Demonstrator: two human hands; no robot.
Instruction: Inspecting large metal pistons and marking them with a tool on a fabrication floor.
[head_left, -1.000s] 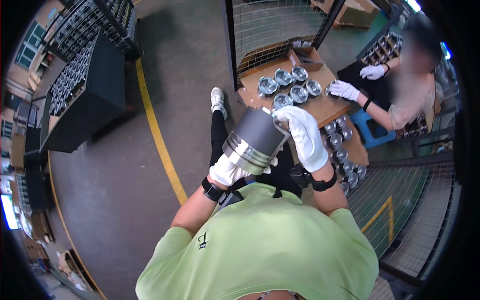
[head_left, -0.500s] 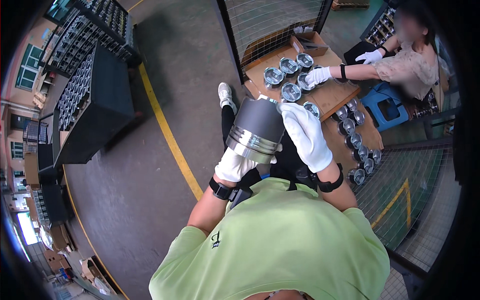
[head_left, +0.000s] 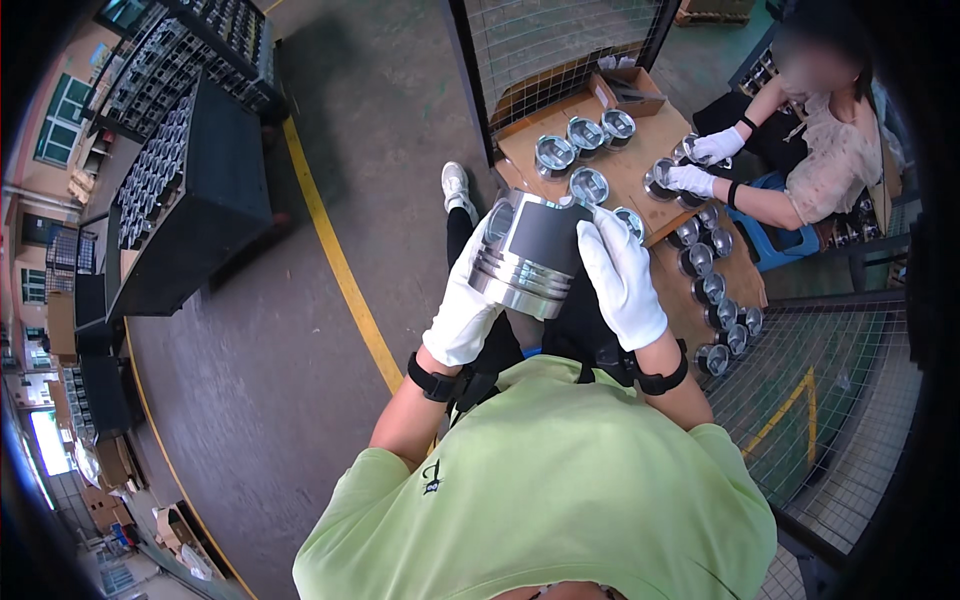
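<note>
A metal engine piston (head_left: 541, 240) with a dark grey coated skirt and shiny ring grooves is held up in front of me, tilted, its grooved end toward me. My left hand (head_left: 463, 312), in a white glove, is closed around its left side, beside the round pin bore. My right hand (head_left: 622, 285), also gloved in white, has its fingertips bent against the piston's upper right edge. The palm side of that hand and the piston's far end are partly hidden.
Several pistons (head_left: 555, 155) stand on a cardboard-covered table (head_left: 640, 165) ahead right, near an open carton (head_left: 628, 92). A co-worker's gloved hands (head_left: 692, 180) handle pistons there. A blue stool (head_left: 780, 235), a wire-mesh fence (head_left: 830, 390) and a dark piston rack (head_left: 215, 225) stand around.
The piston has turned, bringing its pin bore into view. My left hand has shifted from beneath it to its left side. The co-worker's hand has drawn back right, and both hands now handle pistons.
</note>
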